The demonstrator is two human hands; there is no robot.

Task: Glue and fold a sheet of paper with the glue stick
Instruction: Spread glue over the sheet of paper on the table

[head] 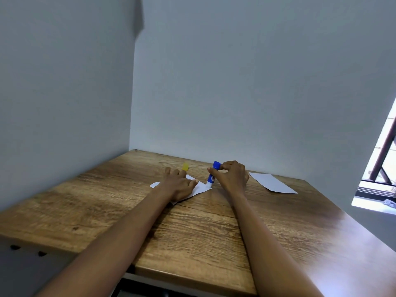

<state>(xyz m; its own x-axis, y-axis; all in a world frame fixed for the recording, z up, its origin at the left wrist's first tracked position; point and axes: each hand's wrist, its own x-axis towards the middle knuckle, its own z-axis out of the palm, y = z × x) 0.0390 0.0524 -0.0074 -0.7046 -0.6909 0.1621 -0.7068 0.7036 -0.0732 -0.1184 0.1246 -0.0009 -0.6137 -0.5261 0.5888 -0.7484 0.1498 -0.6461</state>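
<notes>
Closest to you, at the bottom of the frame, the front edge of the wooden table [192,243] runs left to right, with a stepped corner in the lower left where the top cuts back. Both your forearms reach up from the bottom corners over a big bare stretch of wood, so there's loads of free room in the near half, plus the whole left side of the tabletop.

Around the middle of the frame, your left hand [179,186] lies flat with the fingers spread, pressing down on the sheet of paper [200,188]. The sheet sits at an angle, one corner pointing toward you under your wrist, another poking out to the left of the hand, and its right corner pointing toward the glue stick.

Just to the right, your right hand [232,175] is curled around the blue glue stick [213,174], fingers and thumb pinching it near the top. The stick is tilted, blue end up, with its white tip down on the paper's right edge, right next to your left fingertips.

A bit farther back, just past your left fingers, there's a small yellow cap [185,166] sitting on the wood; it's blurry, so I can't tell more.

Off to the right, well apart from your hands, a second sheet of paper [272,182] lies flat near the table's right edge.

Beyond that the tabletop ends against plain walls [235,82] meeting in a corner at upper left, and a window [383,174] shows at the right edge of the frame.
</notes>
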